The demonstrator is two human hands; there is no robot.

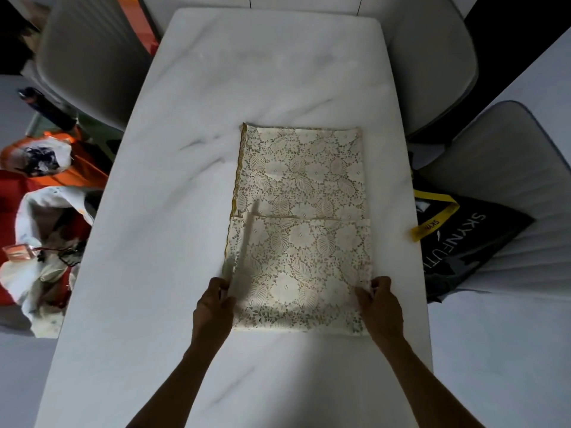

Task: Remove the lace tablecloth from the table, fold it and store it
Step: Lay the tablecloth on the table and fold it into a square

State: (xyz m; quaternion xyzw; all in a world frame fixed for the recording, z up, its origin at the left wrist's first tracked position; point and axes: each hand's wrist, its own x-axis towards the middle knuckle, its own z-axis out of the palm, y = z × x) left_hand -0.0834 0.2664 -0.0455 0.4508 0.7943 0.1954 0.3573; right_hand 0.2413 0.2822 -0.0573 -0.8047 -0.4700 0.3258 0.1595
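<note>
White marble-patterned table [173, 211], folded lace tablecloth lying on it under two hands

Nearest the camera, the left hand [213, 307] pinches the left edge of the lace tablecloth [298, 230] with curled fingers, and the right hand [381, 304] pinches the right edge the same way, both close to its near corners. The cream cloth lies flat right of the table's middle, folded into a long rectangle with a crosswise edge halfway up and a gold trim along its left side. To the right, a black bag [466, 242] with a yellow strap rests on a grey chair [509, 186]; to the left sit orange and white bags [46, 230]; farther off stand two more grey chairs
</note>
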